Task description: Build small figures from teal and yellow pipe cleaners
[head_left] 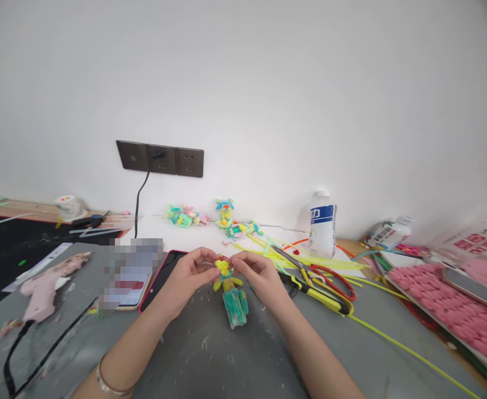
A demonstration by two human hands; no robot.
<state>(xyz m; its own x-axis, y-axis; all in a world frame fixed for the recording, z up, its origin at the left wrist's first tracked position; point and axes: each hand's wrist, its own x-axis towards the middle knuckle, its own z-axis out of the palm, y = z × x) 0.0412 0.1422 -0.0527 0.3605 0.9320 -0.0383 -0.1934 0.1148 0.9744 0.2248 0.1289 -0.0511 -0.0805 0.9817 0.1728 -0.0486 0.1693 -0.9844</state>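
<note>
Between my two hands is a small fuzzy pipe-cleaner figure (235, 307), with a green lower body and a yellow upper part. My left hand (193, 274) pinches its yellow top from the left. From the right, my right hand (255, 271) has thumb and fingers closed on the same top. A bit of red shows between the fingertips, too small to make out. The green part hangs down over the grey mat (210, 360). Behind my hands, similar pipe-cleaner figures (226, 213) stand and lie on white paper.
Red-handled scissors (333, 280) and yellow-handled pliers (322, 296) lie right of my hands, among yellow pipe cleaners (410, 341). A bottle (322, 224) stands behind them. To the left are a phone (133, 277) and a pink glue gun (44, 291) with a black cord. Pink knitted material (447, 299) lies far right.
</note>
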